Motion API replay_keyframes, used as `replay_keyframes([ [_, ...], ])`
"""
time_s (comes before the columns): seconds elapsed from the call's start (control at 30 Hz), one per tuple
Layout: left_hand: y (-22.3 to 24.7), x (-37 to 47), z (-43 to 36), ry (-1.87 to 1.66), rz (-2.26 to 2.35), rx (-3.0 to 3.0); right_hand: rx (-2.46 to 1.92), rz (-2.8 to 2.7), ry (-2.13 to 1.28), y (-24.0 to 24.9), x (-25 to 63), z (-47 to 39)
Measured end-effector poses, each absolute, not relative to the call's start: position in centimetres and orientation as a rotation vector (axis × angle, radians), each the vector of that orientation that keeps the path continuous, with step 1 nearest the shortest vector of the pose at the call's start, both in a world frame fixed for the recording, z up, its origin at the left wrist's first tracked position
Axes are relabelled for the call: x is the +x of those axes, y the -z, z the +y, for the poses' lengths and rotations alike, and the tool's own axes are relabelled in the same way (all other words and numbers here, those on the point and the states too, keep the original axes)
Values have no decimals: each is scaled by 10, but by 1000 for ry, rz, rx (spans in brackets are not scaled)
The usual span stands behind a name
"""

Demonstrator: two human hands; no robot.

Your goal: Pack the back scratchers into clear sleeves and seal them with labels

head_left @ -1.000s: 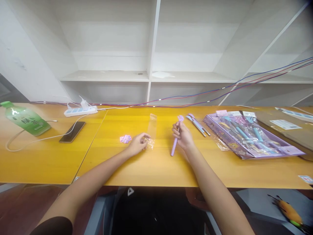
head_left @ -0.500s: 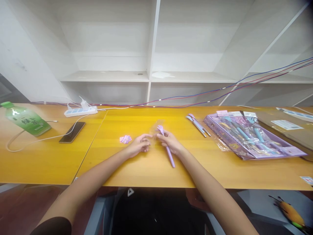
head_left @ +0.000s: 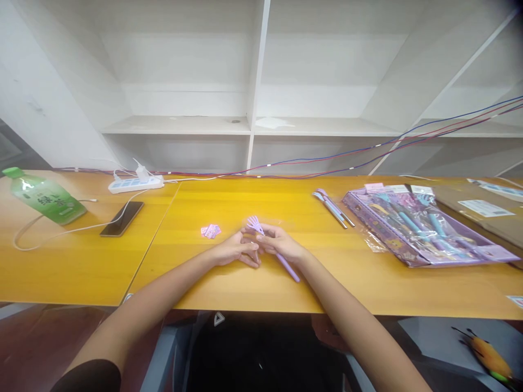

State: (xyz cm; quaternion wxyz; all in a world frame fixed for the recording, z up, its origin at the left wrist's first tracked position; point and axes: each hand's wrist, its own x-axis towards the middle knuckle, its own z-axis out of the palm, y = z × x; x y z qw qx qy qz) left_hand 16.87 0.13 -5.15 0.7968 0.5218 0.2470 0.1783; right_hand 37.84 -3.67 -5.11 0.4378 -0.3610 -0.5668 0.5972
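Note:
A purple back scratcher [head_left: 288, 268] with a small hand-shaped head lies slantwise in my right hand [head_left: 281, 244], whose fingers are closed round its upper part. The head points up and left; the handle's end points toward the table's front edge. My left hand [head_left: 236, 249] is beside it, close to the head, with fingers bent together on what looks like a crumpled clear plastic wrapper [head_left: 250, 243], partly hidden by the fingers. Just left of that hand lies a little pile of pink-and-purple cards [head_left: 211, 231]. Two more back scratchers [head_left: 333, 208], bluish and purple with metal rods, rest farther right.
On the right, a purple display box [head_left: 408, 257] holds several wrapped back scratchers, beside a brown cardboard piece [head_left: 453, 196]. To the left are a green bottle [head_left: 47, 198], a phone [head_left: 121, 219] and a white power strip [head_left: 134, 184]. Cables run along the shelf's base.
My right hand has swung the scratcher's head leftward, toward my left hand. The hands have come together, and the clear plastic that stuck up above them is now down at my left fingers.

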Motion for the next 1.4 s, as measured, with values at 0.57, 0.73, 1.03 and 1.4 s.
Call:
replay_keyframes([
  [0.57, 48, 170, 1, -415, 467, 998, -1109, -1062, -1217, 49, 399, -23],
  [0.73, 54, 174, 3, -480, 536, 1027, -1124, -1091, -1242, 49, 397, -24],
  [1.03, 58, 174, 5, -469, 634, 1065, -1105, -1209, -1427, 54, 382, -28],
  [1.4, 63, 174, 7, -540, 810, 1175, -1089, -1250, -1358, 60, 371, -27],
])
